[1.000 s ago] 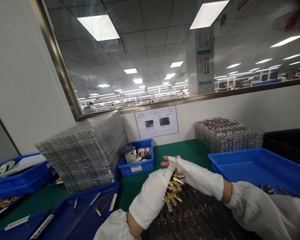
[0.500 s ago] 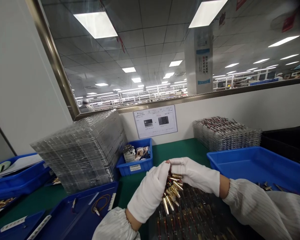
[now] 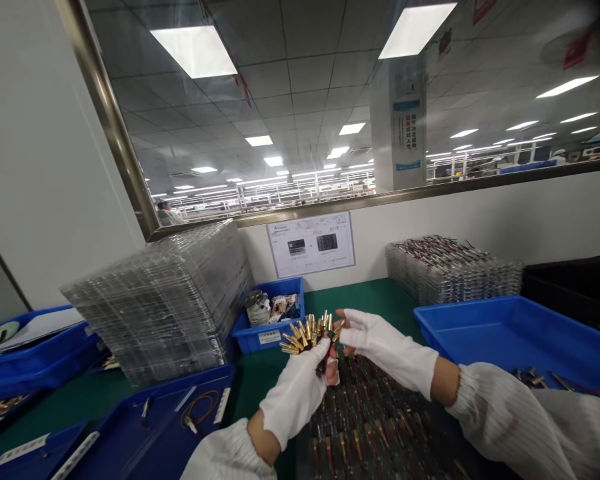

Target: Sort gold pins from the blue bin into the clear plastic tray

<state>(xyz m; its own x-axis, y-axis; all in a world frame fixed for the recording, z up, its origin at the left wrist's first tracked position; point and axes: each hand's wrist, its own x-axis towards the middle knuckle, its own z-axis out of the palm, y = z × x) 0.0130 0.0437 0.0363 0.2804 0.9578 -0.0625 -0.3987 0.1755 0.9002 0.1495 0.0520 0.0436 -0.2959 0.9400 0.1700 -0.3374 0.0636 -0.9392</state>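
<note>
My left hand [image 3: 300,390], in a white glove with bare fingertips, is closed round a bunch of brass-coloured metal parts [image 3: 305,333] with dark red wires. Their brass ends fan out upward and to the left above the glove. My right hand [image 3: 390,347], gloved the same way, pinches one brass piece [image 3: 338,329] at the right side of the bunch. Below both hands lies a dark tray [image 3: 375,447] holding rows of similar wired parts.
Clear plastic trays [image 3: 165,300] stand stacked at left; filled ones [image 3: 455,270] are stacked at back right. Blue bins [image 3: 520,320] flank the hands. A small blue box [image 3: 267,340] stands behind them. A sheet [image 3: 311,245] hangs on the wall.
The bunch has turned from brass ends pointing down to pointing up and left. My left hand has rotated beneath it, and my right fingers have shifted to a single piece at its edge.
</note>
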